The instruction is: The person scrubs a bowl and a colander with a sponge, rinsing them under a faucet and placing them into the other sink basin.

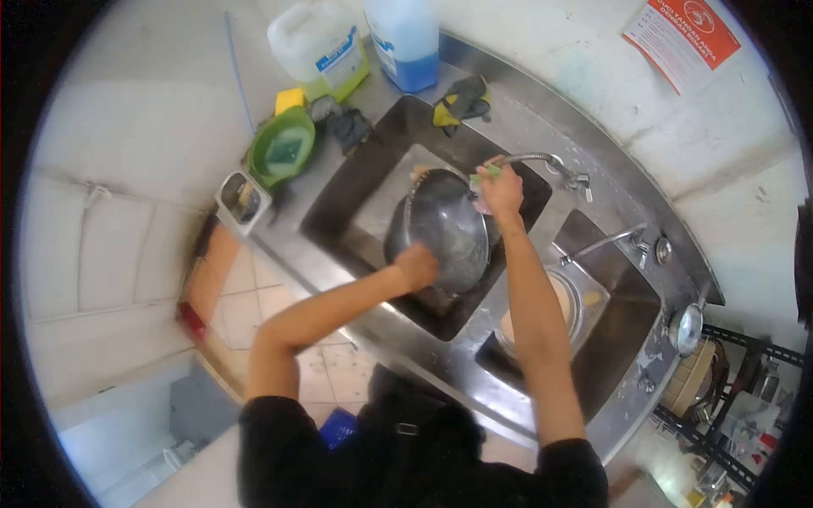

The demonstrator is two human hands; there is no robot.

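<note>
A large dark wok (453, 222) is tilted in the left sink basin (356, 207), its open side facing up and its inside wet. My left hand (417, 267) is closed at the near left rim of the wok; motion blurs its fingers. At the far right rim, my right hand (503, 190) is closed round the end of a flexible metal tap hose (532, 157). Something light green and pinkish shows at the fingers of that hand, too small to make out. Another dark rounded surface shows behind the wok's left side.
A green bowl (269, 161) of soapy liquid, a yellow sponge (290, 101) and a metal container (244, 201) stand left. Jugs (406, 51) and gloves (463, 102) lie behind. The right basin (622, 309) holds a round pan (574, 296) under a second tap (603, 242).
</note>
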